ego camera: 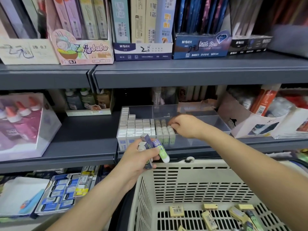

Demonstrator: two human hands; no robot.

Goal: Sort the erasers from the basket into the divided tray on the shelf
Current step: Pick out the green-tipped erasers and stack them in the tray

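A clear divided tray (206, 120) stands on the middle shelf. Its left compartment holds rows of white erasers (136, 127); the one beside it holds green-sleeved erasers (164, 130) standing on end. My right hand (185, 125) reaches into the tray, fingertips curled down onto the green row; whether it pinches one is hidden. My left hand (138, 157) hovers in front of the tray and grips a bunch of erasers (155, 147) in green and purple sleeves. The beige basket (191, 185) sits below, with several yellowish erasers (208, 217) on its floor.
The tray's right compartments (215, 124) look bare. A clear box of glue bottles (21, 124) stands at the left, a cardboard display (255, 119) at the right. The upper shelf edge (166, 75) overhangs the tray. Stationery packs (63, 190) lie on the lower shelf.
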